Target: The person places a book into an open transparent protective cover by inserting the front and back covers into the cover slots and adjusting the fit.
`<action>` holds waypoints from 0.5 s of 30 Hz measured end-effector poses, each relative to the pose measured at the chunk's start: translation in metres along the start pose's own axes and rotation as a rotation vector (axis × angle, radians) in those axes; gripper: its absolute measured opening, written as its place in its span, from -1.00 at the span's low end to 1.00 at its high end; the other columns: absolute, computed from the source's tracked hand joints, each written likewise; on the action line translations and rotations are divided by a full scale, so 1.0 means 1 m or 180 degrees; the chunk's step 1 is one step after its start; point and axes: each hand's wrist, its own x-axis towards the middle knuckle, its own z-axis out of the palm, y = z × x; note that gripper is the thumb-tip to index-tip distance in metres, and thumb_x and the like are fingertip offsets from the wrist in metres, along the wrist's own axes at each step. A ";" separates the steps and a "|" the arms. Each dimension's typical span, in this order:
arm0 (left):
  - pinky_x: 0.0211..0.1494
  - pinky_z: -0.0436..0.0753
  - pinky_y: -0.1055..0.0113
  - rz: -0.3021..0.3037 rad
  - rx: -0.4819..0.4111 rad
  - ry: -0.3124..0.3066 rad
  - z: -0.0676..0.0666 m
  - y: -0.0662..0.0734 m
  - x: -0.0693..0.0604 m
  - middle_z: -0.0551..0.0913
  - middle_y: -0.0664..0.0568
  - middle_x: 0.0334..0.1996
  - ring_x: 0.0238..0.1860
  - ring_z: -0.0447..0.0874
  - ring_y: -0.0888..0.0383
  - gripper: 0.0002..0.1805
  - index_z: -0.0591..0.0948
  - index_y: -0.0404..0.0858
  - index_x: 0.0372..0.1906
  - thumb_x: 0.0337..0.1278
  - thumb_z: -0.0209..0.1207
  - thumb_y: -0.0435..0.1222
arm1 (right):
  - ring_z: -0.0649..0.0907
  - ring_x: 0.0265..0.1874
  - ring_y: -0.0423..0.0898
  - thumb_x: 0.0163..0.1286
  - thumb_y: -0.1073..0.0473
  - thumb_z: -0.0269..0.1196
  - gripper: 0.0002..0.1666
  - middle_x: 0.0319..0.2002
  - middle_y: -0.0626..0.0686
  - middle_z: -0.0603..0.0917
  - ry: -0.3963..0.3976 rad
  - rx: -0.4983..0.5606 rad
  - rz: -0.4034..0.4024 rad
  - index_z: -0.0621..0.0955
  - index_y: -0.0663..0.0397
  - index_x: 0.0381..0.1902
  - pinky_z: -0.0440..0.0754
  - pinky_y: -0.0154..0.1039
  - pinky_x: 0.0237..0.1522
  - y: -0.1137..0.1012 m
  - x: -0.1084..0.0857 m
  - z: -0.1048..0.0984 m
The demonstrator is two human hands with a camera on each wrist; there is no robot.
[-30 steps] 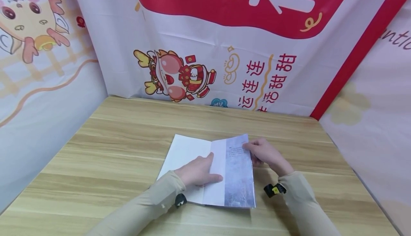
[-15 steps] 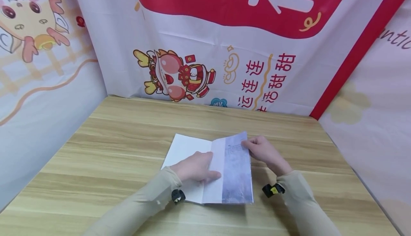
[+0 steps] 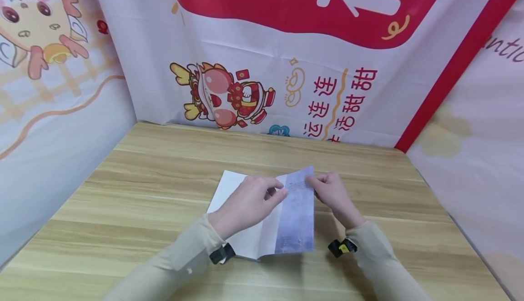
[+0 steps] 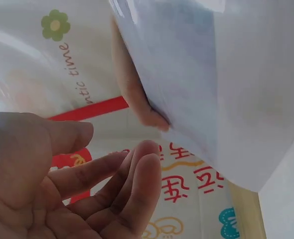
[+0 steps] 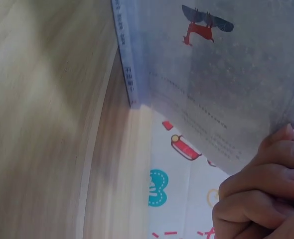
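Note:
An open book [image 3: 249,242] lies at the middle of the table, its left side a blank white page. Its right-hand cover [image 3: 292,228], with a bluish-purple flap on the inside, is tilted up off the table. My right hand [image 3: 333,196] pinches that cover near its upper right edge. In the right wrist view, the cover's outside [image 5: 212,64] shows a small red animal figure, and lettering runs along the spine. Over the book's middle hovers my left hand [image 3: 247,205]. Its fingers are loosely bent with nothing between them, apart from the cover in the left wrist view.
The wood-grain table [image 3: 163,173] extends around the book on every side. A white cloth backdrop [image 3: 254,37] with red and cartoon prints hangs behind it, with more printed cloth at left and right. Dark bands [image 3: 343,248] circle both wrists.
My left hand has lifted off the book's inner fold and moved up, its fingers drawing in. My right hand has raised the cover and shifted it slightly left.

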 end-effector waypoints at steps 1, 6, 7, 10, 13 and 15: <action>-0.39 0.56 0.38 0.0063 -0.0004 0.0030 0.001 0.003 -0.001 0.57 0.26 -0.50 -0.45 0.52 0.29 -0.74 0.73 -0.17 -0.13 0.42 0.11 -0.12 | 0.18 -0.78 -0.16 0.37 0.10 0.19 -0.53 -0.81 -0.07 0.23 0.0008 0.0032 0.0012 0.53 0.16 -0.74 0.08 -0.34 -0.70 0.000 -0.001 0.000; -0.39 0.54 0.39 0.0255 0.0105 0.0124 0.007 0.015 -0.007 0.54 0.30 -0.55 -0.46 0.50 0.32 -0.72 0.72 -0.10 -0.26 0.44 0.09 -0.08 | 0.20 -0.78 -0.17 0.39 0.08 0.22 -0.46 -0.82 -0.07 0.26 0.0072 0.0088 -0.0016 0.45 0.14 -0.79 0.09 -0.35 -0.71 -0.003 -0.003 0.003; -0.39 0.54 0.39 0.0248 0.0131 0.0114 0.008 0.017 -0.008 0.55 0.29 -0.54 -0.45 0.50 0.32 -0.71 0.72 -0.10 -0.26 0.44 0.08 -0.06 | 0.20 -0.79 -0.18 0.39 0.08 0.22 -0.46 -0.82 -0.07 0.26 0.0092 0.0103 -0.0026 0.46 0.14 -0.79 0.09 -0.36 -0.72 -0.003 -0.004 0.004; -0.32 0.62 0.34 0.0202 0.0247 0.0056 0.012 0.019 -0.010 0.65 0.21 -0.43 -0.36 0.61 0.28 -0.66 0.72 -0.14 -0.20 0.45 0.05 -0.02 | 0.21 -0.79 -0.18 0.40 0.07 0.23 -0.46 -0.82 -0.06 0.28 0.0113 0.0128 -0.0045 0.48 0.16 -0.77 0.10 -0.36 -0.72 -0.004 -0.005 0.006; -0.29 0.64 0.30 0.0156 0.0339 -0.0053 0.015 0.017 -0.011 0.68 0.14 -0.38 -0.32 0.64 0.23 -0.60 0.70 -0.21 -0.14 0.46 0.02 0.00 | 0.22 -0.79 -0.18 0.41 0.04 0.23 -0.47 -0.82 -0.06 0.28 0.0078 0.0212 -0.0007 0.49 0.15 -0.74 0.12 -0.36 -0.73 -0.004 -0.006 0.007; -0.41 0.59 0.33 0.0153 0.0355 -0.0120 0.015 0.014 -0.010 0.62 0.15 -0.50 -0.43 0.59 0.25 -0.61 0.67 -0.20 -0.22 0.47 0.00 0.00 | 0.22 -0.80 -0.18 0.41 0.03 0.23 -0.47 -0.82 -0.06 0.28 0.0061 0.0289 0.0011 0.48 0.15 -0.73 0.11 -0.37 -0.74 -0.005 -0.007 0.009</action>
